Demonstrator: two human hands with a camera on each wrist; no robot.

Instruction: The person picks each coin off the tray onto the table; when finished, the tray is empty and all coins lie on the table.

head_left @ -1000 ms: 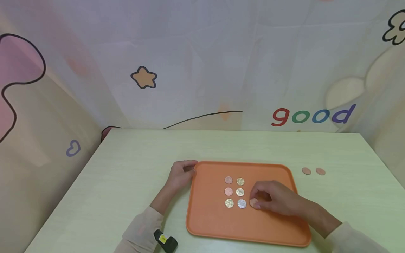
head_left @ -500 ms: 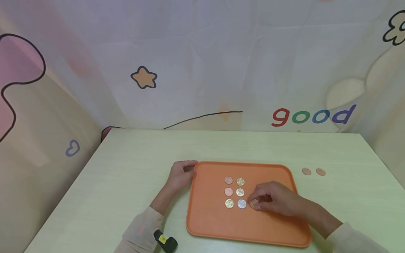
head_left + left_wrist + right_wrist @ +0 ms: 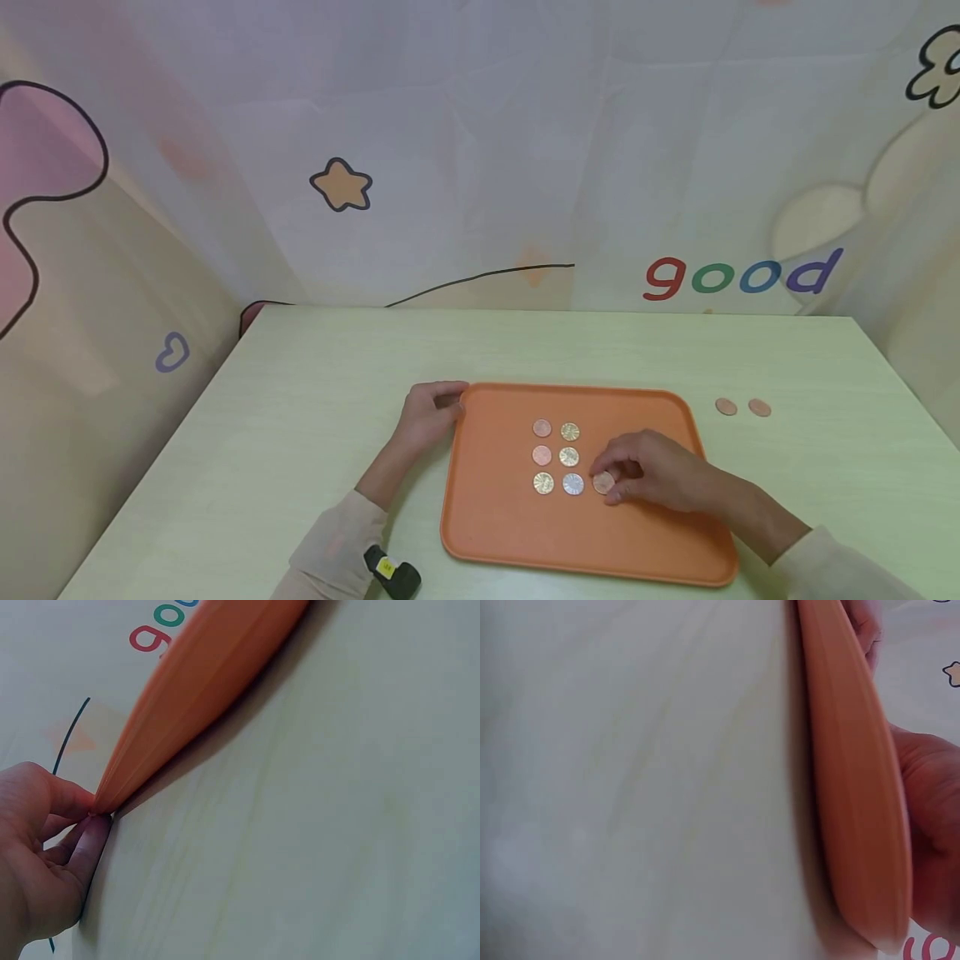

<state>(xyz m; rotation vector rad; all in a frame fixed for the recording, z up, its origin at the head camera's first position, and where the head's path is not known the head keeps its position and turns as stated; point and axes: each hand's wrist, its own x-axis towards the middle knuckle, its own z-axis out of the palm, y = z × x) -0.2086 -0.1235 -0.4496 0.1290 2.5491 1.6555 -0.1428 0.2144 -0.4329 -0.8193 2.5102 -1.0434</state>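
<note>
On the orange tray (image 3: 495, 533) several coins lie in two columns: copper-coloured ones such as the coin (image 3: 542, 427) at the back left, gold ones, and a silver coin (image 3: 573, 484) at the front right. Beside the silver one is a copper-coloured coin (image 3: 603, 482), held at its edges between the thumb and fingertips of my right hand (image 3: 660, 471). My left hand (image 3: 427, 414) pinches the tray's far left corner; the left wrist view shows its thumb and forefinger (image 3: 73, 801) at the rim. In the right wrist view the tray wall hides my right fingertips.
Two more copper-coloured coins (image 3: 726, 407) lie on the pale table (image 3: 300, 375) beyond the tray's right side. A printed cloth backdrop (image 3: 480, 167) rises behind the table. A black device (image 3: 393, 573) is on the left wrist.
The right thumb has shifted off the copper-coloured coin's face to its near edge, so more of the coin shows. The left hand and the tray have stayed put.
</note>
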